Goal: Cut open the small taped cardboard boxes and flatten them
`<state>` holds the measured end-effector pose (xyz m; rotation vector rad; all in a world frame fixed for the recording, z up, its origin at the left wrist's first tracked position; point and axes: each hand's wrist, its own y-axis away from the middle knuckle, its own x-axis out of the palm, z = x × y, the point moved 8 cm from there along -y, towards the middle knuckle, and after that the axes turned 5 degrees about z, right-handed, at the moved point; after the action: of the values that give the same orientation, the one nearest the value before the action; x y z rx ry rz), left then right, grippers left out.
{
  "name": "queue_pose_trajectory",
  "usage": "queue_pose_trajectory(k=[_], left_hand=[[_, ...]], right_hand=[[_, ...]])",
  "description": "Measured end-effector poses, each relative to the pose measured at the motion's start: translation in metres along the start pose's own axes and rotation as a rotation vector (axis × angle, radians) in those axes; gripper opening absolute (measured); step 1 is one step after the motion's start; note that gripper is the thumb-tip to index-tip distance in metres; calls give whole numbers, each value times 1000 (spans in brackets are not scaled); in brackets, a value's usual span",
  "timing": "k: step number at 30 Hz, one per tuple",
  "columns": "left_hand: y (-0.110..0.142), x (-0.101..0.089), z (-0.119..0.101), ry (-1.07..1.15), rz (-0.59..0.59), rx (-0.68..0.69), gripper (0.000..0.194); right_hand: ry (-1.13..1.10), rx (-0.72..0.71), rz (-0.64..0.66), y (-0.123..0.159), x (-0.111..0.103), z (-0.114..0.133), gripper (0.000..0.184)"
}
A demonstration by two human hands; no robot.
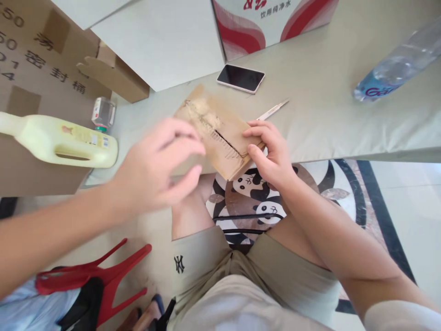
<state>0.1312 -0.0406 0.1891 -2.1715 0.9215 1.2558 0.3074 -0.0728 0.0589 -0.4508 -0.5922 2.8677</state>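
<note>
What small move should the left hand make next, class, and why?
Probably, grasp the cardboard package by its left edge to steady it: the right hand holds its right end, while the blurred left hand seems to hold nothing.

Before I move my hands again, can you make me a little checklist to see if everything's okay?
1. Right hand on the cardboard piece: ok, it holds the right side.
2. Left hand touching the cardboard piece: cannot tell, it's blurry beside the left edge.
3. Cardboard piece fully on the table: not ok, its near corner sticks out past the edge.
4. Thin tool's pointed end facing away from the right hand: ok.
5. Phone apart from the cardboard piece: ok, it lies behind it.
</note>
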Motion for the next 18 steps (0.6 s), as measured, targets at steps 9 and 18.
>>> queue_pose_trajectory(k=[9,18], left_hand=[[64,19,62,-115,-681,-8,17],[-44,49,142,117,-446,-133,32]], right_hand=[[-49,56,-82,-13,-1,-10,21],[-27,203,-153,-20,-21,-52,30]])
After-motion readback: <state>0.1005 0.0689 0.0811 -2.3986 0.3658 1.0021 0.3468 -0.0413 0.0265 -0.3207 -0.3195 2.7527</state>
